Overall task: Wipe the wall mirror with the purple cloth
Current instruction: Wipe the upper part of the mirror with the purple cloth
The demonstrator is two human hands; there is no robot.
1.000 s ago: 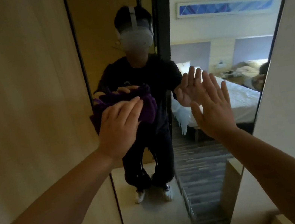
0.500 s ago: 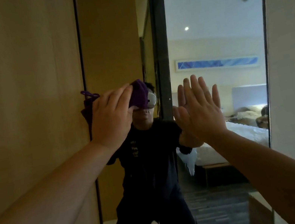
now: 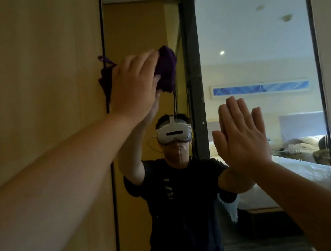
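Beside a wooden panel [image 3: 20,84], the wall mirror [image 3: 241,23] is pressed with the purple cloth [image 3: 166,67], gripped by the left hand [image 3: 133,86]; the right hand [image 3: 241,134] is held flat with straight fingers.

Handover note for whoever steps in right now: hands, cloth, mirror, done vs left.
Left hand: presses the bunched purple cloth against the wall mirror, high up near its left edge.
Right hand: open, fingers straight, palm flat at the glass, lower and to the right.
Done: cannot tell which areas are wiped.
Left: probably the rest of the mirror, across and down.
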